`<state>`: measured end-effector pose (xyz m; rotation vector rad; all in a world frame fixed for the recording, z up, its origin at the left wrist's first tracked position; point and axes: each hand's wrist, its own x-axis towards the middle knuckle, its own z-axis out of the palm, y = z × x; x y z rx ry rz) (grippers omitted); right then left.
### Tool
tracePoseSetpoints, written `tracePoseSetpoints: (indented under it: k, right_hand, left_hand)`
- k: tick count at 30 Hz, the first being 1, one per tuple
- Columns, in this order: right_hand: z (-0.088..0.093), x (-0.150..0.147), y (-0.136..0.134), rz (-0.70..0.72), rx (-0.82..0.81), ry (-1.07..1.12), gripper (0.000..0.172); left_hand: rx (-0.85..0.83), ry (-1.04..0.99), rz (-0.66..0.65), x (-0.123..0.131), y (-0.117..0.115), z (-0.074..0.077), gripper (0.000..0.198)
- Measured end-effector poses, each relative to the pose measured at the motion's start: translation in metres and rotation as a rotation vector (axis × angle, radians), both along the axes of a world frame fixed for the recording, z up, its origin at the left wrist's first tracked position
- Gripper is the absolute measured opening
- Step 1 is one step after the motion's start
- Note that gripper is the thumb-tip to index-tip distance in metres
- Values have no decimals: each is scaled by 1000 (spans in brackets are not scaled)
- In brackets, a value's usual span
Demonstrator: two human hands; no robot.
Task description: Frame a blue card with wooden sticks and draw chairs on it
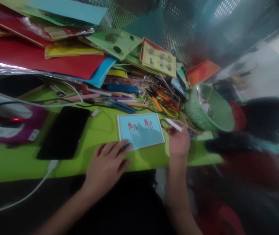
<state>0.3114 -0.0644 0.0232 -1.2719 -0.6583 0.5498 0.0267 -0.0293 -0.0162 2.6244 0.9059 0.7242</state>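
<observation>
A light blue card (144, 138) with a pale border lies on the green tabletop, and two red chairs are drawn on it. The fingertips of my left hand (110, 158) rest on the card's lower left corner, fingers stretched out, holding nothing. To the right of the card, my right hand (180, 140) is closed around a white pen (174, 125). The pen points up and left, off the card's surface. Its exact kind is hard to make out through the blur.
A black phone (63, 133) with a white cable lies left. Behind the card are pens (120, 105), orange-handled scissors (164, 106) and a yellow card (159, 58) with chair drawings. A green basket (221, 111) stands right. Coloured sheets (63, 58) are piled at the back left.
</observation>
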Motion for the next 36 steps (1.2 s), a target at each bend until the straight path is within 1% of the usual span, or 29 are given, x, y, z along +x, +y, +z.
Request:
tracePoseSetpoints:
  k: [3,6,8,11,15,18,24,30,36]
  right_hand:
    - [1,-1,-1,-18,-8,-19,35]
    - [1,0,-2,-53,-29,-38,36]
    - [1,0,-3,-75,-39,-40,37]
    - [2,0,-4,-83,-47,-60,37]
    - [3,-2,-4,-97,-58,-69,35]
    - [4,-4,-4,-115,-58,-53,32]
    - [5,-4,-5,-103,-41,-69,29]
    - [4,-3,-6,-68,-13,-78,30]
    - [4,-5,-6,-94,-3,-98,30]
  left_hand:
    - [-42,-42,-74,-8,5,2,55]
    - [-108,-73,-163,-21,12,6,65]
    - [-138,-78,-189,-28,17,9,64]
    - [-171,-61,-209,-32,23,10,55]
    - [-132,-43,-204,-28,24,3,41]
    - [-84,-48,-199,-26,22,1,36]
    - [-91,-22,-185,-25,21,3,35]
    - [-34,-25,-174,-22,22,5,31]
    - [-46,5,-176,-21,21,11,32]
